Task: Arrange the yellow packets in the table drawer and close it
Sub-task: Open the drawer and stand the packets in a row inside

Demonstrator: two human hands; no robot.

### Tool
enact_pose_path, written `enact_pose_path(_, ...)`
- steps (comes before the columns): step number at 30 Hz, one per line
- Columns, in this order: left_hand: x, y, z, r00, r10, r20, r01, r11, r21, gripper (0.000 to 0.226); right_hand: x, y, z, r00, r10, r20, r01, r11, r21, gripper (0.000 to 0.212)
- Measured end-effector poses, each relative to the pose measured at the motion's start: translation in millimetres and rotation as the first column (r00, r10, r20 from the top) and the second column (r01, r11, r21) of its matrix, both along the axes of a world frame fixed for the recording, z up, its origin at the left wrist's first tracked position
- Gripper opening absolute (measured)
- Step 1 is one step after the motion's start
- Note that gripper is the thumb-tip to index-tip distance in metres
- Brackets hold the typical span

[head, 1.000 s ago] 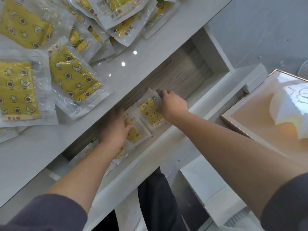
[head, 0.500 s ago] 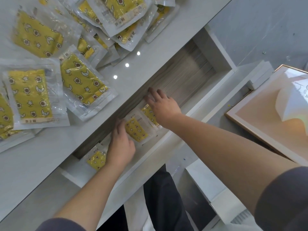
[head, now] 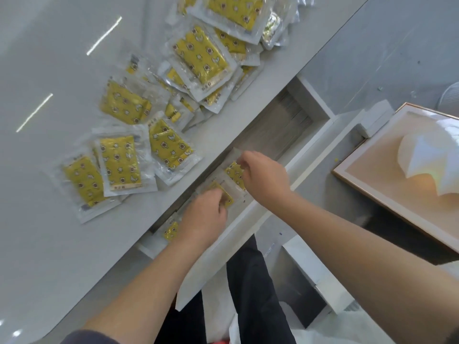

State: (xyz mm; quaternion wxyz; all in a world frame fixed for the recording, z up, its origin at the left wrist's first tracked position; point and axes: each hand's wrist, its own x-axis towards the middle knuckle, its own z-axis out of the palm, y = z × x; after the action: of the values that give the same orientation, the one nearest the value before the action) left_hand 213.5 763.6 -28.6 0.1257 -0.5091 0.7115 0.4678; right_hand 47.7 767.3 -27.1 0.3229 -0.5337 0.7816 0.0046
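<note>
Drawer (head: 278, 130) holds yellow packets (head: 234, 171); left hand (head: 203, 216), right hand (head: 265, 178) upon them.

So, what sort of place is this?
Probably a home or small office, not a factory: a white table with a drawer, a framed picture beside it, many packets loose on top.

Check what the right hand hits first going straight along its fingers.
The right hand meets the yellow packet in the drawer at once, seemingly pinching it. Beyond: the table edge, depth unclear.
</note>
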Motion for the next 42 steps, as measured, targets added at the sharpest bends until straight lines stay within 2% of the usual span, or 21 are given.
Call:
enact_pose_path(2,12,-14,24,0.999,-0.015,-0.046,0.015,1.000,0.004,0.015,13,-7,30,0.997,-0.063,0.050,0.066,0.997,-0.050,0.027)
enact_pose_path(4,28,-32,41,0.999,0.000,-0.050,-0.003,0.998,-0.060,0.013,27,-19,50,0.991,-0.106,0.083,0.112,0.991,-0.071,0.024)
enact_pose_path(7,57,-68,47,0.999,0.007,-0.043,-0.020,0.952,-0.306,0.014,49,-43,56,0.979,-0.159,0.128,0.160,0.987,0.003,0.026)
enact_pose_path(9,74,-93,42,0.998,0.004,0.060,0.023,0.895,-0.445,0.035,64,-60,50,0.978,-0.163,0.127,0.157,0.986,0.059,0.037)
enact_pose_path(10,82,-105,39,0.991,0.006,0.134,0.058,0.884,-0.464,0.050,71,-68,46,0.979,-0.167,0.114,0.159,0.985,0.071,0.042)
enact_pose_path(13,98,-133,30,0.952,-0.076,0.297,0.199,0.889,-0.413,0.089,92,-88,34,0.980,-0.192,0.042,0.189,0.979,0.080,0.045)
enact_pose_path(16,107,-146,23,0.929,-0.146,0.342,0.292,0.854,-0.431,0.102,106,-97,25,0.973,-0.231,-0.028,0.233,0.969,0.087,0.040)
enact_pose_path(19,111,-151,19,0.955,-0.132,0.267,0.253,0.833,-0.492,0.090,110,-95,27,0.962,-0.268,0.055,0.256,0.953,0.165,0.025)
enact_pose_path(22,114,-155,22,0.998,-0.058,0.020,0.060,0.859,-0.508,0.045,107,-86,28,0.920,-0.329,0.215,0.288,0.936,0.200,0.013)
enact_pose_path(24,114,-159,30,0.993,-0.020,-0.119,-0.046,0.853,-0.521,0.014,102,-81,36,0.842,-0.418,0.340,0.373,0.908,0.191,0.010)
enact_pose_path(25,112,-160,35,0.982,0.001,-0.191,-0.095,0.869,-0.486,0.006,99,-78,40,0.808,-0.447,0.384,0.405,0.894,0.189,0.013)
enact_pose_path(27,105,-160,49,0.943,0.100,-0.318,-0.200,0.934,-0.297,0.005,94,-74,46,0.737,-0.505,0.449,0.462,0.862,0.209,0.019)
enact_pose_path(29,96,-158,59,0.915,0.155,-0.373,-0.232,0.957,-0.172,0.006,90,-71,51,0.598,-0.594,0.537,0.527,0.797,0.294,0.017)
enact_pose_path(31,88,-155,63,0.908,0.158,-0.389,-0.233,0.960,-0.154,0.006,90,-70,58,0.479,-0.632,0.609,0.529,0.761,0.375,0.023)
enact_pose_path(33,81,-153,63,0.907,0.187,-0.376,-0.254,0.958,-0.137,0.008,93,-70,65,0.455,-0.628,0.631,0.494,0.768,0.408,0.040)
enact_pose_path(35,74,-153,63,0.903,0.240,-0.357,-0.294,0.950,-0.107,0.009,95,-71,69,0.487,-0.595,0.639,0.476,0.795,0.377,0.046)
enact_pose_path(38,71,-155,62,0.882,0.335,-0.331,-0.383,0.919,-0.092,0.008,95,-73,66,0.543,-0.575,0.611,0.508,0.805,0.306,0.031)
enact_pose_path(40,79,-158,62,0.879,0.394,-0.267,-0.433,0.895,-0.108,0.008,95,-73,62,0.554,-0.597,0.580,0.519,0.793,0.321,0.029)
enact_pose_path(42,98,-161,57,0.914,0.377,-0.151,-0.401,0.895,-0.194,0.007,96,-74,59,0.536,-0.619,0.574,0.512,0.779,0.362,0.030)
